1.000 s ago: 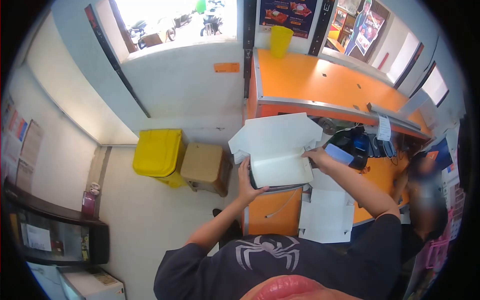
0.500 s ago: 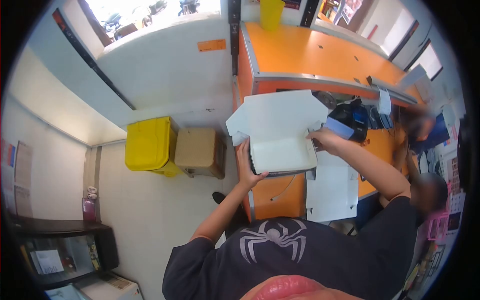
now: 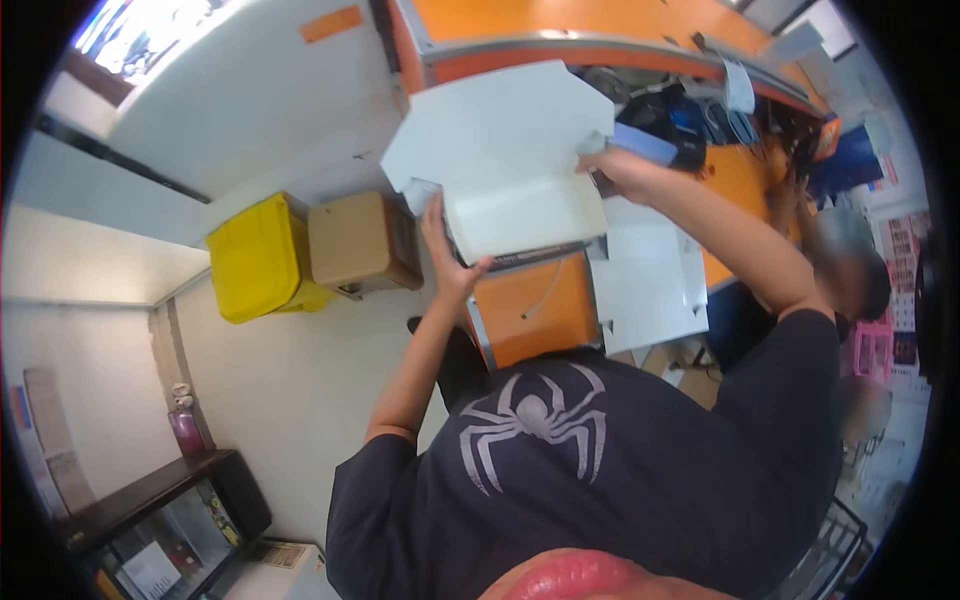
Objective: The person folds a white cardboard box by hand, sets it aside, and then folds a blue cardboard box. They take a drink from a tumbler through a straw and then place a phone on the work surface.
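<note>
An open cardboard box (image 3: 520,218), white inside with a dark printed outer edge, is held above the orange desk (image 3: 550,325). Its wide lid flap (image 3: 500,115) stands raised at the far side. My left hand (image 3: 446,255) grips the box's left wall, thumb at the front lower edge. On the right, the fingers of my right hand (image 3: 622,175) are closed around the side flap near the far right corner; some fingertips are hidden. Below and to the right lies a flat white cardboard sheet (image 3: 652,275). A white cable (image 3: 543,290) rests on the desk.
A yellow bin (image 3: 250,260) and a brown stool-like box (image 3: 355,243) stand left on the floor. Behind the box are a raised orange counter (image 3: 570,22), a lavender box (image 3: 645,144) and dark bags (image 3: 675,120). Other people sit at the right, one in a cap (image 3: 875,285).
The head view has tilted and shifted, so the box, desk and bin appear higher and further left. Both hands keep their grip on the box, whose lid flap stays raised.
</note>
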`<state>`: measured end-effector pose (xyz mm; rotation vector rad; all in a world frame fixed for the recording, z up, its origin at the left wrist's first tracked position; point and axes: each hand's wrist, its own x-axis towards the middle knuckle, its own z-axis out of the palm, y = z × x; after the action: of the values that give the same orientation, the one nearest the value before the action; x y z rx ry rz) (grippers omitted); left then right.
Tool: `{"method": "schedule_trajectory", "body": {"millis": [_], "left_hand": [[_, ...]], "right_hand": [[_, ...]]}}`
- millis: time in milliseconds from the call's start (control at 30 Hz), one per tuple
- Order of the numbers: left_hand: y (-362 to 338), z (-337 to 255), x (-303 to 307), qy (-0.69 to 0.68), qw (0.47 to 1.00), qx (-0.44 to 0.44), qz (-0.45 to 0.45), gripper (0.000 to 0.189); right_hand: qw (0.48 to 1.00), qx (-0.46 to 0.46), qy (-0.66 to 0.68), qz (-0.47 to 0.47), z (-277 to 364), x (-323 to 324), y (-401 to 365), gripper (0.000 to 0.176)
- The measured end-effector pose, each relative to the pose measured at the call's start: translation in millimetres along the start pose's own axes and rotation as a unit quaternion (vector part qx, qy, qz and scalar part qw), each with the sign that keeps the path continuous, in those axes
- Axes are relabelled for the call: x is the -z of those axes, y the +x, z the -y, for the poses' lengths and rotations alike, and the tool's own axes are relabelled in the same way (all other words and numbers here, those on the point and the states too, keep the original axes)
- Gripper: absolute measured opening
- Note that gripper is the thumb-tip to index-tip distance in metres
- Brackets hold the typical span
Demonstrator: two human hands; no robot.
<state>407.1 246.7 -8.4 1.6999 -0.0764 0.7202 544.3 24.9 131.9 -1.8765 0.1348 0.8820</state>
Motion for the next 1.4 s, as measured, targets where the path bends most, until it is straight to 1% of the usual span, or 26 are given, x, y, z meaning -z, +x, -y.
{"method": "schedule_trajectory", "body": {"millis": [133, 267, 367, 467, 500, 600, 700, 800, 833, 933, 1033, 1133, 1200, 1267, 1300, 1400], "left_hand": [[3.5, -6.8, 1.1, -0.009, 1.0, 0.006, 0.009, 0.1], [2.3, -0.3, -2.8, -0.08, 0.997, 0.011, 0.006, 0.1], [-2.3, -1.5, -6.9, -0.064, 0.998, 0.019, -0.009, 0.105], [5.3, -11.4, -2.7, 0.005, 1.0, -0.021, 0.017, 0.108], [6.1, -13.0, -4.1, -0.014, 1.0, -0.007, 0.016, 0.109], [4.2, -11.5, -7.1, -0.064, 0.997, 0.028, 0.016, 0.111], [-3.2, -4.3, -7.9, -0.092, 0.994, 0.049, 0.022, 0.111], [0.9, -7.0, -11.0, -0.1, 0.993, 0.064, 0.027, 0.111], [4.3, -9.2, -9.9, -0.101, 0.992, 0.067, 0.032, 0.111], [7.5, -9.4, -8.1, -0.086, 0.994, 0.063, 0.035, 0.107], [8.8, -12.6, -5.3, -0.054, 0.997, 0.046, 0.034, 0.104], [8.4, -9.0, -4.3, -0.01, 0.999, 0.016, 0.034, 0.1], [7.6, -10.2, -1.7, 0.023, 0.999, 0.003, 0.039, 0.099], [6.6, -12.8, -2.2, 0.021, 0.999, 0.003, 0.043, 0.098], [5.8, -14.1, -3.7, 0.019, 0.999, 0.003, 0.047, 0.098], [1.5, -5.3, -6.1, -0.017, 0.999, -0.001, 0.043, 0.097]], "right_hand": [[1.0, -0.031, 0.007, 0.001, 11.4, 2.5, -5.3, 0.035], [0.997, -0.072, 0.021, 0.014, 14.0, 6.9, -6.5, 0.038], [0.997, -0.055, 0.018, 0.045, 11.6, 6.8, -7.4, 0.036], [0.997, -0.053, 0.03, 0.045, 12.8, 7.5, -8.4, 0.035], [0.997, -0.048, 0.043, 0.032, 11.7, 6.9, -8.5, 0.033], [0.998, -0.04, 0.02, 0.034, 11.0, 4.0, -13.7, 0.032], [0.997, -0.041, 0.021, 0.06, 7.7, 3.8, -10.4, 0.033], [0.998, -0.041, 0.011, 0.049, 11.2, 1.5, -12.4, 0.033], [0.997, -0.057, 0.019, 0.056, 11.1, 4.0, -6.9, 0.034], [0.997, -0.049, 0.055, 0.01, 7.3, -5.0, -4.5, 0.033], [0.987, -0.071, 0.144, -0.024, 0.4, -10.9, 1.7, 0.032], [0.981, 0.001, 0.192, -0.037, -14.9, -10.5, -9.6, 0.03], [0.983, 0.035, 0.181, -0.025, -28.6, -8.6, -11.9, 0.033], [0.983, 0.077, 0.165, -0.008, -40.8, -7.9, -17.4, 0.036], [0.988, 0.076, 0.136, -0.021, -41.3, -8.9, -21.1, 0.041], [0.977, 0.112, 0.169, -0.06, -50.6, -20.3, -22.0, 0.034]]}}
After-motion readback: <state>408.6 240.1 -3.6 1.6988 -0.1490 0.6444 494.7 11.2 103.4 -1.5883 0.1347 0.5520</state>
